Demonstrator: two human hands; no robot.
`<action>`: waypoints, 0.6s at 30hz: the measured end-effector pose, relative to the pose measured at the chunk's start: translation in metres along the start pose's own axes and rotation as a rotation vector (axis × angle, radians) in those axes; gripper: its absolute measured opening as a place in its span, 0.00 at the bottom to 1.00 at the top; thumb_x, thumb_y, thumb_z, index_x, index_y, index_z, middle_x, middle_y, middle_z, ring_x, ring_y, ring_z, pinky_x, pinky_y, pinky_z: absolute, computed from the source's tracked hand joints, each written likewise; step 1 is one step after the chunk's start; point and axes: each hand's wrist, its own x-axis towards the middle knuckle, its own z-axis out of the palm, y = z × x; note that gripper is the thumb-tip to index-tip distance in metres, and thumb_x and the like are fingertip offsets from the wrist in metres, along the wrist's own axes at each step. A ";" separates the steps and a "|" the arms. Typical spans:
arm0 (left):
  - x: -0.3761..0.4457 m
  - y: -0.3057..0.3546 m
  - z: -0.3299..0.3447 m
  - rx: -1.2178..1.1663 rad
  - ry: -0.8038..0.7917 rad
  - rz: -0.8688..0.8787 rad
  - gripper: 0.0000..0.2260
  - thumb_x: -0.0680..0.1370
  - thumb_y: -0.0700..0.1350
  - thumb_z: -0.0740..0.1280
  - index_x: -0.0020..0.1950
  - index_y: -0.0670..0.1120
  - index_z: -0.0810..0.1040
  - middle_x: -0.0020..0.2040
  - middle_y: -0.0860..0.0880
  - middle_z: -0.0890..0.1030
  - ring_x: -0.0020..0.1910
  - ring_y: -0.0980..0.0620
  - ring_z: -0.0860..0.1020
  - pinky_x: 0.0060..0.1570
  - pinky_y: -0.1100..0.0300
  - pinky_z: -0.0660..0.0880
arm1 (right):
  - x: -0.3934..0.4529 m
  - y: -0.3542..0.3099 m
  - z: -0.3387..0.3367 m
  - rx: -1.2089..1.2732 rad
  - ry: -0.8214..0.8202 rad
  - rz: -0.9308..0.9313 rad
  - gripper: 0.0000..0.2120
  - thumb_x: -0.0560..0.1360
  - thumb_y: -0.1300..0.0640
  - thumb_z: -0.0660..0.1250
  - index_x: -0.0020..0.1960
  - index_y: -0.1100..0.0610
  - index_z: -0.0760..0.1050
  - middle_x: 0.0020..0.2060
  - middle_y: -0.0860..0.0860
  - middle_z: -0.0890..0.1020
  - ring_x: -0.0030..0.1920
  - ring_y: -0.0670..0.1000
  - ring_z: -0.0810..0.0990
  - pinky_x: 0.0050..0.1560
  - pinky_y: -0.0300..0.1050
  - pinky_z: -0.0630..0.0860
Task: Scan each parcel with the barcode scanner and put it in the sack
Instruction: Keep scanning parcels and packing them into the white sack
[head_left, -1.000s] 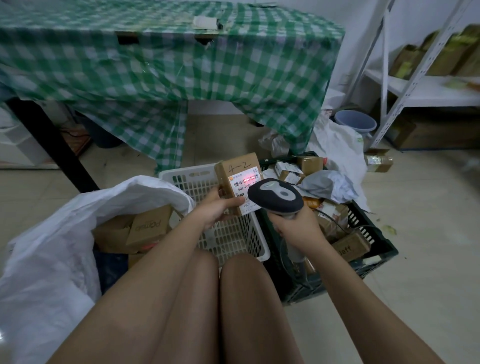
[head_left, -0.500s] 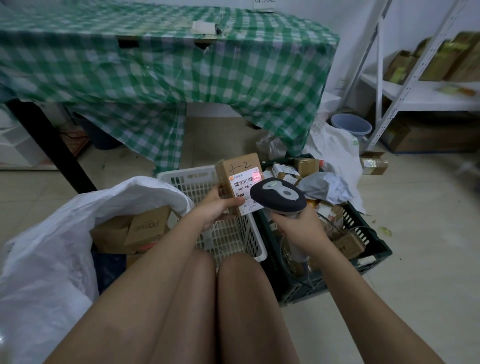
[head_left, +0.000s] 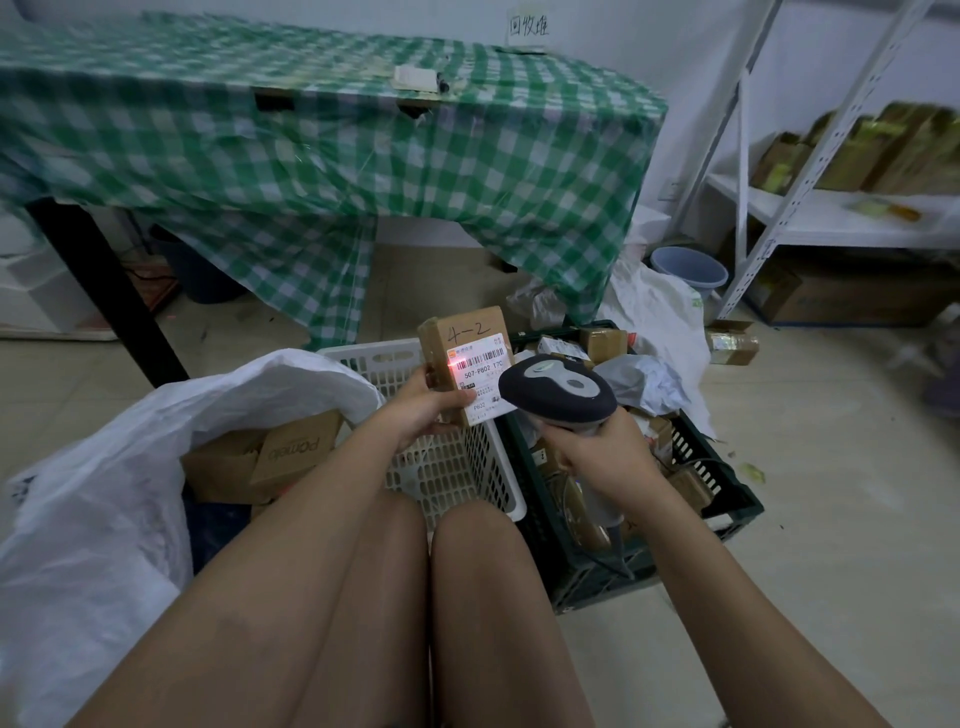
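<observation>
My left hand (head_left: 423, 408) grips a small brown cardboard parcel (head_left: 464, 347) marked "4-2", held upright with its white label facing me. A red scan light falls on the left part of the label. My right hand (head_left: 602, 454) grips the handle of the dark grey barcode scanner (head_left: 558, 392), whose head sits just right of the parcel and points at it. The white sack (head_left: 104, 499) lies open at the left with several brown boxes (head_left: 291, 452) inside. Several more parcels (head_left: 602, 343) fill the dark green crate (head_left: 727, 499) on the right.
A white plastic basket (head_left: 457, 467) stands between sack and crate, in front of my knees. Behind is a table with a green checked cloth (head_left: 311, 156). A white metal shelf (head_left: 831, 218) with boxes, a blue bucket (head_left: 688, 267) and a loose box (head_left: 732, 343) are at the right.
The red scan light has shifted from the middle of the label to its left edge. Parcel and scanner stay close together; my view has tilted up slightly.
</observation>
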 end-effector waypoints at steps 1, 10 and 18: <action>-0.001 0.001 0.000 0.005 0.001 0.002 0.20 0.73 0.38 0.73 0.60 0.49 0.70 0.57 0.48 0.81 0.52 0.48 0.81 0.52 0.48 0.80 | -0.001 0.000 -0.001 -0.008 0.004 0.011 0.09 0.72 0.61 0.71 0.37 0.52 0.74 0.23 0.42 0.75 0.28 0.43 0.71 0.32 0.40 0.70; -0.006 0.004 0.001 0.023 0.001 0.006 0.20 0.73 0.38 0.72 0.61 0.49 0.70 0.54 0.50 0.81 0.51 0.49 0.81 0.54 0.46 0.79 | -0.009 -0.006 -0.002 -0.040 0.031 0.013 0.13 0.72 0.62 0.70 0.35 0.48 0.71 0.22 0.39 0.76 0.25 0.37 0.73 0.27 0.28 0.68; -0.028 0.005 -0.013 0.012 0.049 0.057 0.28 0.71 0.42 0.75 0.67 0.49 0.67 0.62 0.50 0.78 0.53 0.50 0.81 0.50 0.51 0.81 | -0.007 -0.017 0.005 0.083 0.078 0.060 0.06 0.73 0.60 0.71 0.40 0.55 0.75 0.28 0.51 0.78 0.29 0.47 0.75 0.30 0.38 0.73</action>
